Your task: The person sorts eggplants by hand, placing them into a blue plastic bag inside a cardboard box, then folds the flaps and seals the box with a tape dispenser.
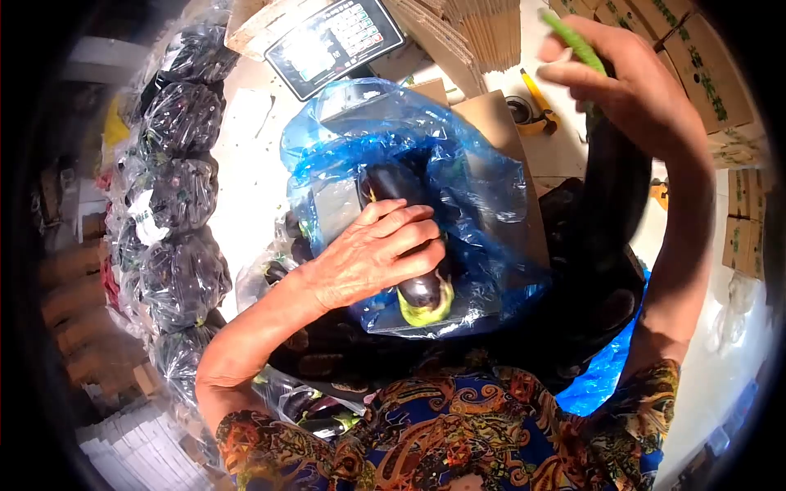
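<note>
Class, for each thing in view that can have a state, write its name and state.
Left hand, curled over an eggplant
Right hand, raised, gripping a second eggplant near its stem
Box, open
Blue bag, open, draped over the box
Scale, display too washed out to read
Bagged eggplants, wrapped in clear plastic, in a row

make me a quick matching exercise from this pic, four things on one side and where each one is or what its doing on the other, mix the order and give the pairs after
Column one
1. left hand
2. right hand
3. keypad panel
4. clear plastic bags

Column two
A. at the top of the picture, dark with rows of keys
B. around a green stalk
C. in a row down the left side of the picture
D. fingers curled over an eggplant that lies on blue plastic

Right pairs: 1-D, 2-B, 3-A, 4-C
</note>
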`<state>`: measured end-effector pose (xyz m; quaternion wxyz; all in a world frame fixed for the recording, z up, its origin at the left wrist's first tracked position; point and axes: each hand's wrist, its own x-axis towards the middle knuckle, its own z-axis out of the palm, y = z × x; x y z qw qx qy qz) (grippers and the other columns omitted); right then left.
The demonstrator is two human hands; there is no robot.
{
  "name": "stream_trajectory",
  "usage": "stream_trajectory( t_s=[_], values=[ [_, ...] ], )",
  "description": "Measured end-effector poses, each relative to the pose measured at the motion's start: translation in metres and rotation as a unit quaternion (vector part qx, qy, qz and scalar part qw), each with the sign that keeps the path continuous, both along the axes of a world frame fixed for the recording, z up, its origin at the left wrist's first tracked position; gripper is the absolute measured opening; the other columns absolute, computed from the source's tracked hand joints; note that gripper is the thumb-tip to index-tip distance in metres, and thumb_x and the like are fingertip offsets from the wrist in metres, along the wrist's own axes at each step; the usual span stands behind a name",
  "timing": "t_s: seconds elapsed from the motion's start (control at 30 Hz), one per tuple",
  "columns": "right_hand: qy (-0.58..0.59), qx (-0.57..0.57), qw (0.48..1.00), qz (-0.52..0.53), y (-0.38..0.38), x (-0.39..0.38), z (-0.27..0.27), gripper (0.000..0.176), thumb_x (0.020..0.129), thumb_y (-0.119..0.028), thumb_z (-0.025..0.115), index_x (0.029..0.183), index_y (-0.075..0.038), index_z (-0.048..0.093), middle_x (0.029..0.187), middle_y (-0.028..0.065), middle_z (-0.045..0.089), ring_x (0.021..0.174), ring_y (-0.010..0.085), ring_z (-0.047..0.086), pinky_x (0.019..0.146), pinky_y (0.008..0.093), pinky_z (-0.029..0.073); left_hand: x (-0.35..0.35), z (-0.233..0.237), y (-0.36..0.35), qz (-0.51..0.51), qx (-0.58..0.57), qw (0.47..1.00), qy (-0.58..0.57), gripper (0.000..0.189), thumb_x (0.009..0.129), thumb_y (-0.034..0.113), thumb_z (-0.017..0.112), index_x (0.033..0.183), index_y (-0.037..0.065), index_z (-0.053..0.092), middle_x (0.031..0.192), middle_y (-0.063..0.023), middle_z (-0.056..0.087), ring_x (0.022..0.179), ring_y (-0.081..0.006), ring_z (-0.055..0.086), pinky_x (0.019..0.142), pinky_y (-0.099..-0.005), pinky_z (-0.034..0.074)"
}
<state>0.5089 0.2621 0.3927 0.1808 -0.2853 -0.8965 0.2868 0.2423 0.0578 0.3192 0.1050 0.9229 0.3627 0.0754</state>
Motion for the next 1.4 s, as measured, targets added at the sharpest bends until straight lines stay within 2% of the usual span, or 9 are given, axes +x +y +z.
stream_trajectory(
  t_s=[0.2, 0.43, 0.53, 0.63, 0.97, 1.13, 1.2, 1.27, 1.4],
  values=[
    [-0.099, -0.229, 0.966, 0.062, 0.001, -0.048, -0.067, 0.075, 0.068, -0.042, 0.081, 0.117, 0.007, 0.054, 0.100, 0.0215, 0.063, 0.088, 0.0288, 0.064, 0.079, 0.0389, 0.051, -0.009, -0.026, 0.000, 0.005, 0.074, 0.997, 0.020, 0.036, 0.076, 0.008, 0.062, 0.110, 0.016, 0.054, 0.118, -0.0044, 0.051, 0.122, -0.0244, 0.049, 0.102, -0.0416, 0.038],
    [-0.185, -0.329, 0.924, -0.060, -0.011, -0.060, -0.077, 0.046, 0.078, -0.026, 0.070, 0.112, 0.004, 0.063, 0.097, 0.0153, 0.068, 0.090, 0.0229, 0.065, 0.082, 0.0326, 0.050, -0.001, -0.032, 0.001, -0.008, 0.123, 0.992, -0.020, 0.035, 0.077, 0.015, 0.062, 0.110, 0.018, 0.052, 0.116, -0.0022, 0.056, 0.120, -0.0228, 0.050, 0.101, -0.0398, 0.038],
    [0.022, -0.480, 0.874, 0.075, 0.018, -0.041, -0.088, 0.031, 0.080, -0.023, 0.067, 0.099, 0.002, 0.067, 0.088, 0.0111, 0.069, 0.080, 0.0172, 0.064, 0.074, 0.0289, 0.050, -0.004, -0.034, -0.001, -0.008, 0.125, 0.992, -0.025, 0.034, 0.077, 0.013, 0.062, 0.110, 0.017, 0.053, 0.116, -0.0021, 0.056, 0.120, -0.0226, 0.049, 0.100, -0.0387, 0.039],
    [0.049, -0.443, 0.894, -0.052, 0.007, -0.043, -0.026, 0.016, 0.081, -0.022, 0.061, 0.087, -0.007, 0.064, 0.070, 0.0005, 0.059, 0.058, 0.0070, 0.051, 0.058, 0.0191, 0.041, -0.011, -0.046, 0.007, -0.015, 0.142, 0.990, -0.017, 0.033, 0.078, 0.013, 0.061, 0.110, 0.017, 0.052, 0.116, -0.0027, 0.055, 0.121, -0.0225, 0.048, 0.099, -0.0385, 0.039],
    [0.024, -0.433, 0.901, -0.016, 0.010, -0.063, -0.037, 0.023, 0.082, -0.026, 0.062, 0.091, -0.005, 0.063, 0.077, 0.0042, 0.063, 0.065, 0.0111, 0.058, 0.061, 0.0247, 0.045, 0.014, -0.127, 0.052, 0.020, 0.075, 0.997, -0.022, 0.032, 0.076, 0.011, 0.057, 0.108, 0.010, 0.060, 0.130, -0.0144, 0.051, 0.132, -0.0328, 0.039, 0.106, -0.0434, 0.033],
    [0.195, -0.375, 0.897, -0.130, -0.020, -0.046, 0.004, 0.056, 0.080, -0.025, 0.062, 0.130, 0.000, 0.051, 0.112, 0.0134, 0.064, 0.059, 0.0090, 0.053, 0.058, 0.0211, 0.043, 0.010, -0.096, 0.032, 0.077, -0.005, 0.994, -0.079, 0.059, 0.073, 0.002, 0.056, 0.132, 0.008, 0.049, 0.136, -0.0180, 0.044, 0.132, -0.0358, 0.039, 0.104, -0.0440, 0.036],
    [0.271, -0.333, 0.893, -0.137, -0.026, -0.040, 0.018, 0.064, 0.082, -0.022, 0.059, 0.136, 0.005, 0.040, 0.127, 0.0177, 0.058, 0.053, 0.0025, 0.045, 0.048, 0.0146, 0.035, 0.010, -0.067, 0.026, 0.147, -0.142, 0.964, -0.173, 0.058, 0.079, 0.000, 0.059, 0.135, 0.005, 0.045, 0.130, -0.0203, 0.050, 0.125, -0.0329, 0.048, 0.101, -0.0432, 0.040],
    [0.309, -0.299, 0.896, -0.113, -0.027, -0.029, 0.028, 0.061, 0.085, -0.022, 0.057, 0.137, 0.005, 0.039, 0.125, 0.0191, 0.058, 0.052, 0.0007, 0.045, 0.046, 0.0127, 0.035, 0.014, -0.024, 0.032, 0.161, -0.381, 0.812, -0.412, 0.046, 0.092, 0.013, 0.056, 0.136, 0.003, 0.043, 0.125, -0.0201, 0.054, 0.116, -0.0281, 0.055, 0.095, -0.0411, 0.047],
    [0.409, -0.357, 0.839, -0.037, -0.029, -0.023, 0.014, 0.047, 0.093, -0.024, 0.050, 0.131, 0.004, 0.045, 0.099, 0.0111, 0.063, 0.050, 0.0011, 0.044, 0.045, 0.0134, 0.036, 0.043, 0.013, 0.021, 0.028, -0.496, 0.650, -0.576, 0.074, 0.091, 0.049, 0.058, 0.142, 0.002, 0.032, 0.125, -0.0213, 0.053, 0.114, -0.0258, 0.055, 0.091, -0.0361, 0.048]
  ],
)
